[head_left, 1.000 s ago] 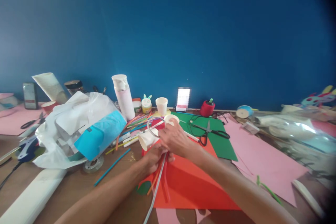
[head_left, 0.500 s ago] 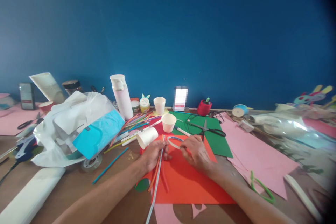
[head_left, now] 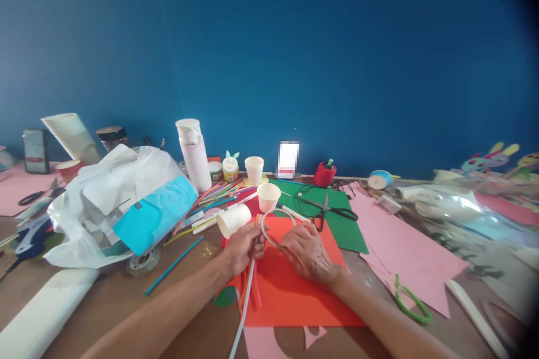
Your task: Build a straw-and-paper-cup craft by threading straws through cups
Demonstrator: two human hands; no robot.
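Observation:
A white pipe cleaner (head_left: pixel 245 303) runs up from the bottom edge through my left hand (head_left: pixel 245 248), whose fingers are wrapped round it. Above that grip it curves into a loop over the orange-red sheet (head_left: pixel 303 291). My right hand (head_left: pixel 306 251) has its fingers closed on the loop's right side. Orange strips (head_left: pixel 256 286) hang below my left hand. Just beyond, a white paper cup (head_left: pixel 234 220) lies on its side, and another cup (head_left: pixel 269 197) stands tilted behind the loop.
Black scissors (head_left: pixel 326 210) lie on green paper (head_left: pixel 356 235), with pink paper (head_left: pixel 412 247) to the right. A plastic bag (head_left: pixel 105 196) with a blue packet fills the left. Behind stand a white cup tower (head_left: pixel 194 154), a jar with a bunny face (head_left: pixel 230 166) and a phone (head_left: pixel 288 158).
The white loop has grown larger and rounder, rising between my hands. My right hand has turned slightly. The whole view has shifted a little.

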